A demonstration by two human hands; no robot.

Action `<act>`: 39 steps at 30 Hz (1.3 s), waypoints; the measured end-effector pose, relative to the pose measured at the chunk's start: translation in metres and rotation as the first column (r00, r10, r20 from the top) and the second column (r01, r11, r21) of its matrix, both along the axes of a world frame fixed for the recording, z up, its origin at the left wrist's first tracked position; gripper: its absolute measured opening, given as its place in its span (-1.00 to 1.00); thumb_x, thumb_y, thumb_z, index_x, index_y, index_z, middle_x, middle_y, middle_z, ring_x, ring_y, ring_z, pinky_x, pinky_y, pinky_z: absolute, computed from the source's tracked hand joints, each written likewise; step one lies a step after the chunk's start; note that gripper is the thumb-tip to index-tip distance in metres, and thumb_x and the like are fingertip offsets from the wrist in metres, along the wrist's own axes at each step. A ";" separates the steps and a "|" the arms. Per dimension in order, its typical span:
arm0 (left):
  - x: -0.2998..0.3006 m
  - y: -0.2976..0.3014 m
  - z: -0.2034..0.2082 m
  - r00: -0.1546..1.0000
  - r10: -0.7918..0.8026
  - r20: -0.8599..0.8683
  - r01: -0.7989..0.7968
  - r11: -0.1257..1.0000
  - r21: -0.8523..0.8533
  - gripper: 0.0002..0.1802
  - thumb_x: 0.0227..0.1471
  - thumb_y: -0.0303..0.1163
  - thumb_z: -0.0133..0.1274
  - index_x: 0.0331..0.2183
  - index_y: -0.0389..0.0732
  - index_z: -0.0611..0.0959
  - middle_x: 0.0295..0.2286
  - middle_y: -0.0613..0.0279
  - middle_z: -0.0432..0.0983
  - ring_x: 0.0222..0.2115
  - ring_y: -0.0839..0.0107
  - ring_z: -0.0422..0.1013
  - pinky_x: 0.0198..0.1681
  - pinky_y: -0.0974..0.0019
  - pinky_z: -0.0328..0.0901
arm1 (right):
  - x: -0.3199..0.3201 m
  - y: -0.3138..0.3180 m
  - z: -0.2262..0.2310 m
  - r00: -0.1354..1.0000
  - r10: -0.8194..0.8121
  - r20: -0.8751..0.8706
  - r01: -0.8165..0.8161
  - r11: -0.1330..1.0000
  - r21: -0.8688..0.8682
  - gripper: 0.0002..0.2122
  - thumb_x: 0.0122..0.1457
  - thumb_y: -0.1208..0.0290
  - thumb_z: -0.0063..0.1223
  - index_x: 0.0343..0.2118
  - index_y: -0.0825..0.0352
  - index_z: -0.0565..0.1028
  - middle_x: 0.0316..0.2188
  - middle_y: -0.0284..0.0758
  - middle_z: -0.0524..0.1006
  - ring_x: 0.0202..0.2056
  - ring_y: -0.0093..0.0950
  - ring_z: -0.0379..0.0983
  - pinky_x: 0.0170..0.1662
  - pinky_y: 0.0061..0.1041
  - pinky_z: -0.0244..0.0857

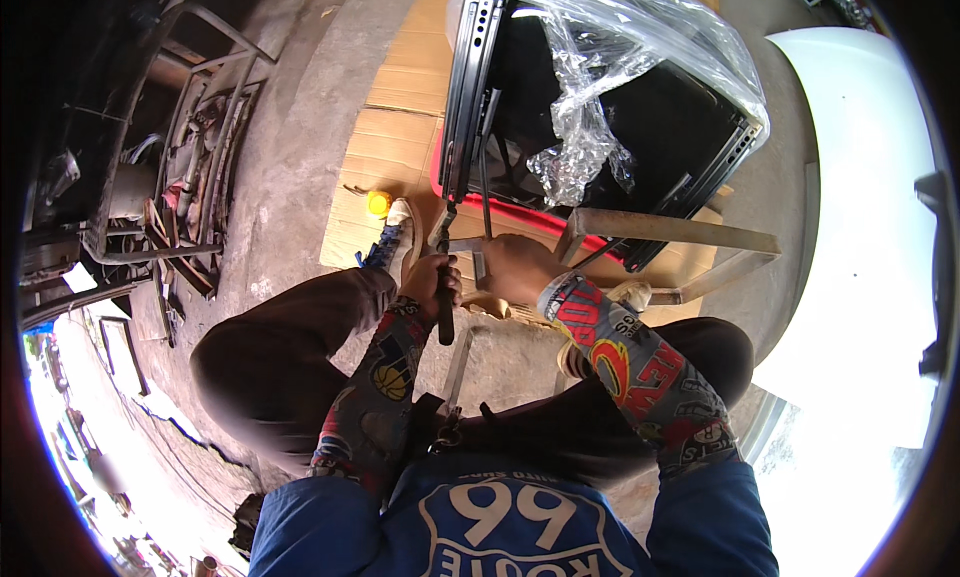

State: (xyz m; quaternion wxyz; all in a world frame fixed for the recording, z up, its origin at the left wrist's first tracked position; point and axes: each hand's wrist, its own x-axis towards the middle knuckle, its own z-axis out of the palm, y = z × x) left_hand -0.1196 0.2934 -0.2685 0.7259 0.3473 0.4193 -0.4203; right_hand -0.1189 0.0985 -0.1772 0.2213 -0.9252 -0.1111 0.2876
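My left hand [433, 282] is closed around a dark-handled tool [446, 322]. Its narrow upper end reaches the lower end of a black slotted rail [470, 97]; the tool's exact kind is unclear. My right hand [520, 267] is a closed fist at the lower end of a thin dark rod [487, 192], which slants up beside the rail; the fingers' contact with it is partly hidden. The rail edges a large black framed panel [640, 127], which looks like a sunroof assembly. Crumpled clear plastic wrap [580, 127] drapes over it, and a red edge [520, 215] shows underneath.
Cardboard [395, 142] lies under the panel. A yellow cap-like object [379, 204] sits near my left shoe [402, 232]. A bare metal frame [680, 229] stands beside my right hand. A white curved body panel [860, 207] is at right, a metal rack [205, 157] at left.
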 end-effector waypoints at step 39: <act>-0.057 -0.089 -0.005 0.704 -0.671 0.232 0.488 0.694 0.530 -0.61 0.01 -0.44 -0.11 -0.06 -0.20 0.48 -0.61 0.04 0.47 -0.71 0.18 0.46 -0.67 0.12 0.37 | 0.023 -0.215 0.184 0.391 -0.853 0.345 0.796 0.502 0.338 -0.37 0.20 0.00 0.06 0.20 0.36 0.32 0.19 -0.03 0.30 0.26 -0.13 0.15 0.27 -0.07 0.01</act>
